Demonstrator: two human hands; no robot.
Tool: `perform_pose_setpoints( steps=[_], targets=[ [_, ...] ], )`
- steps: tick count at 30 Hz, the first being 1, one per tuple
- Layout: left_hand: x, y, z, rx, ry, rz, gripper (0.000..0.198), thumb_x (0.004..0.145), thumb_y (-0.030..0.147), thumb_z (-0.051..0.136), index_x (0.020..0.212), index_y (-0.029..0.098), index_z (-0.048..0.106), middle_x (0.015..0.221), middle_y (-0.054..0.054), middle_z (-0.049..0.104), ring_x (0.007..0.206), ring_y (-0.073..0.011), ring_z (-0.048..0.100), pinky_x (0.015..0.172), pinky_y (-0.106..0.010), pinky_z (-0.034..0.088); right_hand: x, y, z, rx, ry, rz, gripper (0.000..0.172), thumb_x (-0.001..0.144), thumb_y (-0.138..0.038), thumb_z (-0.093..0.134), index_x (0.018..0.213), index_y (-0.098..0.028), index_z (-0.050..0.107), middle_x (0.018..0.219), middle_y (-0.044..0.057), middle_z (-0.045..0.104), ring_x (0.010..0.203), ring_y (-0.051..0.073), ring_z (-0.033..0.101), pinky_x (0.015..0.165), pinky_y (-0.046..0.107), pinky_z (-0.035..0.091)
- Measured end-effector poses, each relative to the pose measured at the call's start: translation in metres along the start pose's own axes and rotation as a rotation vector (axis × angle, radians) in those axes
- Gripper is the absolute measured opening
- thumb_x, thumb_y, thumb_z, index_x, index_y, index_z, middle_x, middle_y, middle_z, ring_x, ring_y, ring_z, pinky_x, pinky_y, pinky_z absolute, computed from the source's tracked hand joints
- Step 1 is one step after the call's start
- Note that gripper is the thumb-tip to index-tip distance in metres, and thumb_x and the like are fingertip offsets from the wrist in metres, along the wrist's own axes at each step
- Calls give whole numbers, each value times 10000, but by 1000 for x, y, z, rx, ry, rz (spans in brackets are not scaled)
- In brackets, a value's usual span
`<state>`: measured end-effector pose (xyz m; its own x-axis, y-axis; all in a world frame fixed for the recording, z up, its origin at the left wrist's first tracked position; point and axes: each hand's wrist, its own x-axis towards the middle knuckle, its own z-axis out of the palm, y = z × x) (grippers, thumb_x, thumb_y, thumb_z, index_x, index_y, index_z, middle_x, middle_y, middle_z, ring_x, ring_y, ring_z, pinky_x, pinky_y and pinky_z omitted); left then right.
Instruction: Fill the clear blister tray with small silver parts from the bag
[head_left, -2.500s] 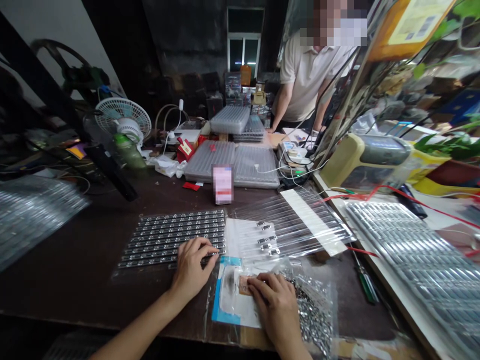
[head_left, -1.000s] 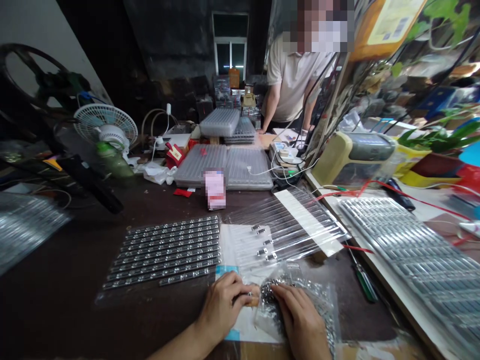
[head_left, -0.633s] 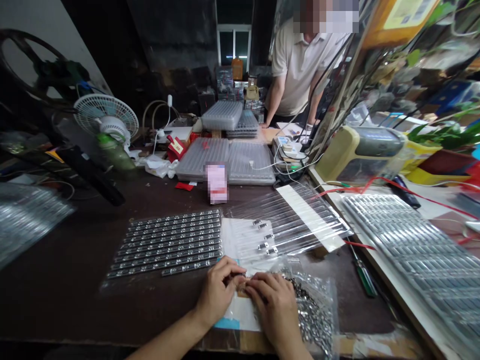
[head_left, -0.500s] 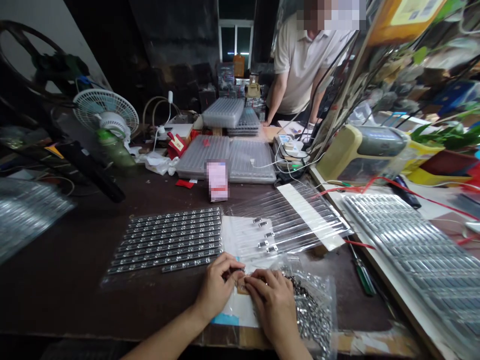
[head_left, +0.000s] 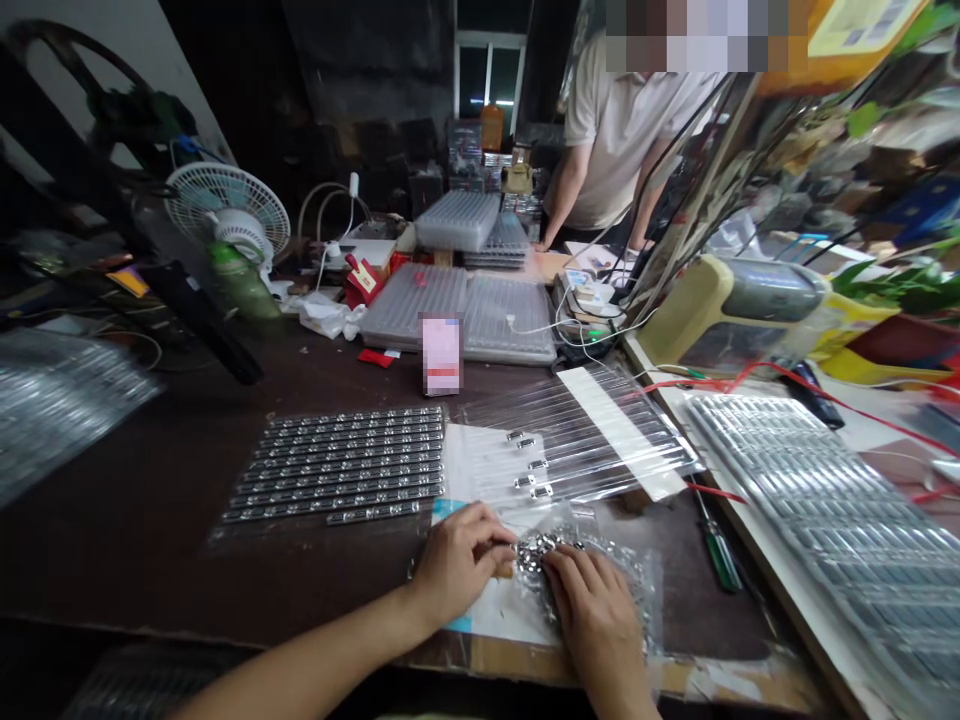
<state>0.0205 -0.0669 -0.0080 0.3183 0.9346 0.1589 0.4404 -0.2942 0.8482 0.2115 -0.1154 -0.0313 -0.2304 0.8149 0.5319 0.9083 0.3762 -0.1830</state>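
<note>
- Head camera, looking down a cluttered workshop desk (head_left: 127, 540): two bare hands work over a clear plastic bag (head_left: 634, 590) holding a heap of small metal parts (head_left: 541, 552).
- The left hand (head_left: 457, 565) draws its fingers into a pinch at the edge of the heap (anything held there is too small to tell).
- The right hand (head_left: 596, 600) lies open, its fingers resting on the bag.
- Just left of the hands, a plastic sheet (head_left: 337, 465) carries neat rows of metal parts.
- Above the bag, a few parts sit on white paper (head_left: 480, 465) beside clear plastic strips (head_left: 592, 440).
- A green-handled screwdriver (head_left: 720, 555) lies to the right.
- Farther on, a co-worker in a pale polo shirt (head_left: 615, 130) leans over the far end of the desk, past clear plastic trays (head_left: 412, 305).
</note>
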Motion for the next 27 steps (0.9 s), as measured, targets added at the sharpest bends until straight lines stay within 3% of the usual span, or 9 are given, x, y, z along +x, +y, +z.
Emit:
perform_pose_setpoints(
  steps=[7,12,16,19,23,27],
  targets=[
    [-9,-9,13,157,-16,145,132,742,138,713,842,223,724,798,-21,659,775,-168,596,711,-273,451,1,-1,4,19,63,15,148,937,-228,404,883,-198,538,808,14,630,741,151,539,706,292,373],
    [-7,-12,12,157,-43,163,103,747,138,714,818,212,718,795,-21,671,774,-172,598,715,-283,449,-3,2,5,93,84,60,117,929,-224,419,896,-192,526,795,24,610,734,148,540,686,282,409],
    [-6,-10,13,105,-55,147,125,711,98,738,775,204,719,792,-18,683,775,-167,609,728,-279,456,-5,8,8,111,70,24,208,941,-238,395,1061,-200,560,896,45,630,809,162,557,715,300,447],
    [-5,-7,12,58,-59,140,127,707,88,739,752,205,724,779,-18,682,765,-161,615,719,-268,464,-5,11,6,138,57,24,204,932,-248,421,1053,-225,584,918,47,635,830,168,572,721,305,471],
    [-1,-5,-4,93,33,114,100,750,146,714,803,230,728,781,-14,673,768,-160,606,715,-277,456,3,1,0,221,79,65,164,919,-248,448,991,-222,594,899,42,647,828,163,592,729,292,484],
    [3,-19,-39,385,198,39,69,769,208,694,817,255,710,839,-14,666,867,-210,570,795,-365,402,16,-22,2,303,37,65,150,918,-255,466,899,-218,610,817,18,663,750,138,602,690,252,457]
  ],
)
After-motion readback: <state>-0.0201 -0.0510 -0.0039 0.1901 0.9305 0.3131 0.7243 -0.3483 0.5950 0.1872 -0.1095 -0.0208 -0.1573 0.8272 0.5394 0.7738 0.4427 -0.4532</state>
